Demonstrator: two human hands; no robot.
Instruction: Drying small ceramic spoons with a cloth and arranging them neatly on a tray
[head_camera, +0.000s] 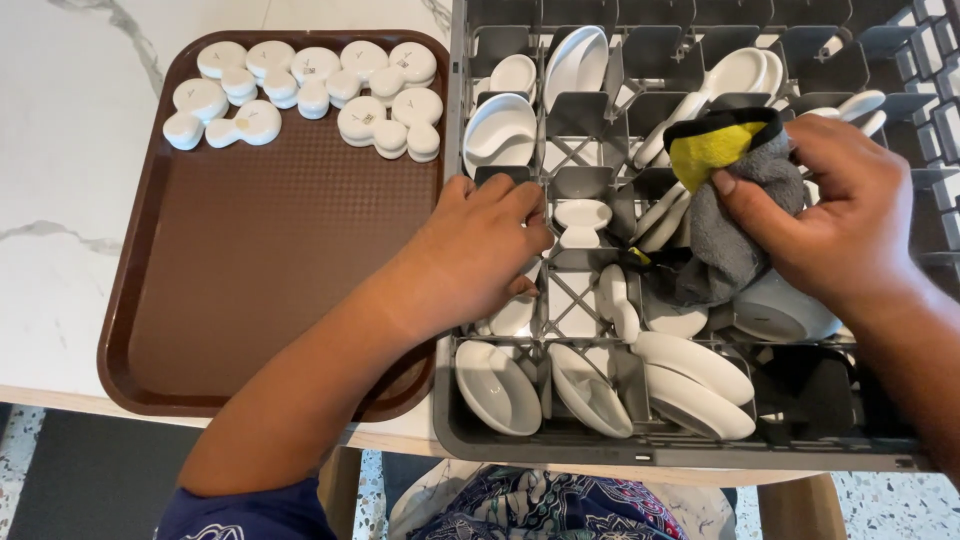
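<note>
While the left hand reaches down into a middle compartment of the grey dish rack, its fingers curled over a divider beside a small white dish, whether it grips anything cannot be told. The right hand closes its grip on a grey and yellow cloth above the rack's right half. On the brown tray at the counter's left, white gourd-shaped dishes lie clustered along the far edge, some bearing small dark marks.
</note>
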